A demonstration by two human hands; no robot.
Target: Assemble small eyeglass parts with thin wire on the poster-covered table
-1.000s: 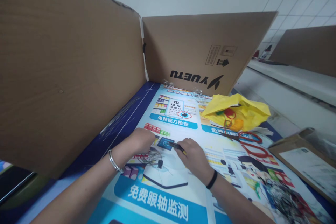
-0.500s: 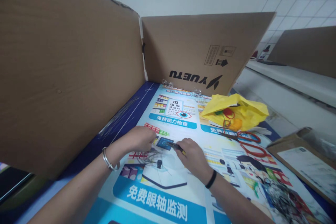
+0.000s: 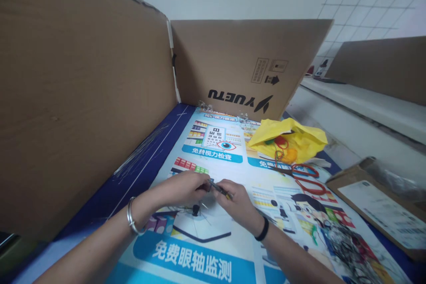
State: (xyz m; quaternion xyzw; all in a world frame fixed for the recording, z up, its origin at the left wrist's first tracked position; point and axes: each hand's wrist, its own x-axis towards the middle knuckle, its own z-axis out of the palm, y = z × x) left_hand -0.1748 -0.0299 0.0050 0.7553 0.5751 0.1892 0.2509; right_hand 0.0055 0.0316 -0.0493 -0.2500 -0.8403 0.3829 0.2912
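In the head view, my right hand is closed around a small pair of pliers with dark jaws and a bit of yellow on the handles. The plier tips reach the fingers of my left hand, which is pinched shut on thin wire. Only short glints of that wire show below the fingers; the rest is hidden. Fine strands and a small black piece appear just below my left hand, over the printed poster. Both hands are close together, low over the poster.
Cardboard panels stand at the left and back. Straight wires lie along the left edge. To the right are a yellow bag with coloured yarn, red-handled scissors, a tangled wire heap and an open carton.
My hands have come together, and the plier tips now meet my left fingers. The whole view has shifted slightly, so the surroundings appear farther left.
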